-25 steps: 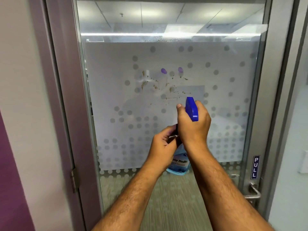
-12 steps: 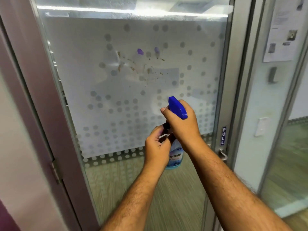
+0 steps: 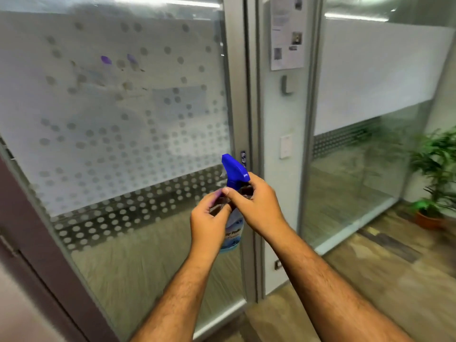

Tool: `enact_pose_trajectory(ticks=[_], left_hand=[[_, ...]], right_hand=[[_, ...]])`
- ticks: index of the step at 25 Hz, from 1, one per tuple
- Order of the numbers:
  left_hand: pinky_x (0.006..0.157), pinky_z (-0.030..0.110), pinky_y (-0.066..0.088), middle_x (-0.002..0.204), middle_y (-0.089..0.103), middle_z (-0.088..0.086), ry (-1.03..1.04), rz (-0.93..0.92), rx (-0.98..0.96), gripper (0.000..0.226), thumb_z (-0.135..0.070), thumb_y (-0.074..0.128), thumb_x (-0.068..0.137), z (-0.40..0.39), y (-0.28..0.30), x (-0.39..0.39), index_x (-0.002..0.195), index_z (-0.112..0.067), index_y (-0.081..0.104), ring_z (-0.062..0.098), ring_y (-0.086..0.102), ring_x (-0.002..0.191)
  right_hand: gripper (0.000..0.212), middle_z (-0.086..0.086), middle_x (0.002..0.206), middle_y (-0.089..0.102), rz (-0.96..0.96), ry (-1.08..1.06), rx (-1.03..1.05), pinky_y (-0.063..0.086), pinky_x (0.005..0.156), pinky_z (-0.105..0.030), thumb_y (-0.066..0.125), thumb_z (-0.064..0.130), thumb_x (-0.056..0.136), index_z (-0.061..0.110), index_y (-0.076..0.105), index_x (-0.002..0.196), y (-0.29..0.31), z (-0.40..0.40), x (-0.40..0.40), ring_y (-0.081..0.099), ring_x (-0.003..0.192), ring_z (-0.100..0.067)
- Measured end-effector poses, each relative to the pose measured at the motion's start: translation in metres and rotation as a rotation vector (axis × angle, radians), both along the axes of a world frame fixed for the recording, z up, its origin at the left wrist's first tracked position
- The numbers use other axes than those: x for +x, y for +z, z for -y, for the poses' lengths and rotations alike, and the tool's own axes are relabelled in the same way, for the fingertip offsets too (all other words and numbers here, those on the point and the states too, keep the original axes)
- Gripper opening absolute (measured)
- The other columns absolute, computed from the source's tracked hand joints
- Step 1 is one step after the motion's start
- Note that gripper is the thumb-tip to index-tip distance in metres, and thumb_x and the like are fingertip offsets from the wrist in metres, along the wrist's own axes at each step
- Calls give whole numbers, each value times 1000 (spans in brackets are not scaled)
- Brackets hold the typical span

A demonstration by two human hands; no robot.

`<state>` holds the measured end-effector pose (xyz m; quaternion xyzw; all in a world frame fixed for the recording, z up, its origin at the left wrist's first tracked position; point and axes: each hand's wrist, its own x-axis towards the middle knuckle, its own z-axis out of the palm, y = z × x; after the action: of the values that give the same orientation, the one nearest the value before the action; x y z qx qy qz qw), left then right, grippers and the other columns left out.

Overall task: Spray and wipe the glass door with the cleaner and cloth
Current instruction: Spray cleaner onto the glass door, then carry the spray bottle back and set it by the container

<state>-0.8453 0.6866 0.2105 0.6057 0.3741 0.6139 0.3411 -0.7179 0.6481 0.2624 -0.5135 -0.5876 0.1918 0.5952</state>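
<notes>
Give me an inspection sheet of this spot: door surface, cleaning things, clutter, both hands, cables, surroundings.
Surface: glass door frosted with dots, brown specks and two purple marks.
Job's things: spray bottle, blue head, held upright; cloth not seen.
Clutter: nothing seen.
Grippers: left hand and right hand both grip the bottle's neck.
Cables: nothing seen.
Surroundings: paper notice, wall switch, potted plant, glass partition.

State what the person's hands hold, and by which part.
Both hands, left hand and right hand, grip the clear spray bottle with blue trigger head at its neck.
</notes>
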Motion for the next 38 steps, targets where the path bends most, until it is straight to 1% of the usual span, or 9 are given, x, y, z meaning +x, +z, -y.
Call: enact_pose_trajectory(ticks=[6, 10, 12, 16, 19, 25, 29, 35, 38], left_hand=[[80, 20, 61, 97, 84, -7, -227, -47, -93, 30, -29, 77, 74, 123, -25, 124, 100, -42, 81, 11, 80, 93], [79, 24, 61, 97, 84, -3, -469, -154, -164, 25, -21, 80, 83, 193, -47, 219, 105, -32, 80, 12, 80, 93], [83, 33, 65, 99, 84, -2, -575, -207, -208, 24, -24, 82, 85, 224, -59, 261, 107, -32, 79, 15, 80, 97], [92, 49, 64, 97, 83, 3, -752, -279, -247, 27, -28, 87, 77, 295, -83, 356, 104, -28, 80, 26, 79, 99], [95, 53, 63, 97, 84, 4, -854, -303, -285, 32, -23, 88, 74, 336, -100, 422, 104, -23, 80, 28, 79, 99], [94, 47, 65, 100, 84, 5, -1104, -411, -310, 30, -9, 87, 79, 406, -141, 565, 106, -18, 77, 23, 80, 98], [89, 39, 66, 103, 84, 5, -1262, -444, -337, 39, -20, 88, 67, 437, -159, 663, 105, -17, 78, 23, 81, 99], [83, 28, 63, 103, 85, -1, -1474, -580, -328, 42, -2, 85, 74, 491, -171, 805, 111, -20, 79, 14, 81, 97], [88, 34, 66, 106, 84, 2, -1509, -626, -334, 43, 7, 77, 82, 528, -174, 854, 117, -17, 77, 18, 81, 101]], right_hand=[[21, 8, 90, 77, 8, -209, -69, 62, 77, -32, 82, 37, 83, 24, 75, 98, -36, 141, 128, 73, 83, -7], [21, 9, 78, 75, 2, -429, -140, 58, 71, -30, 84, 40, 80, 26, 74, 91, -64, 232, 216, 71, 74, -8], [23, 10, 81, 74, 8, -528, -183, 57, 70, -30, 85, 43, 79, 29, 73, 92, -79, 272, 251, 70, 74, -8], [26, 7, 86, 74, -43, -705, -262, 62, 77, -43, 85, 45, 79, 29, 72, 94, -108, 359, 329, 72, 80, -14], [27, 9, 87, 74, -45, -805, -302, 62, 77, -39, 87, 43, 78, 29, 72, 96, -123, 415, 380, 71, 81, -11], [25, 12, 84, 74, -84, -985, -369, 59, 74, -28, 90, 39, 78, 33, 72, 94, -156, 514, 494, 71, 80, -8], [30, 15, 86, 75, -92, -1047, -446, 60, 74, -24, 93, 41, 73, 34, 71, 93, -172, 558, 579, 72, 81, -4], [35, 15, 86, 72, -109, -1182, -551, 57, 71, -22, 93, 42, 72, 31, 69, 95, -186, 618, 692, 71, 81, -5], [31, 14, 88, 72, -141, -1268, -554, 47, 68, -17, 92, 39, 75, 34, 68, 95, -192, 651, 734, 67, 79, 0]])
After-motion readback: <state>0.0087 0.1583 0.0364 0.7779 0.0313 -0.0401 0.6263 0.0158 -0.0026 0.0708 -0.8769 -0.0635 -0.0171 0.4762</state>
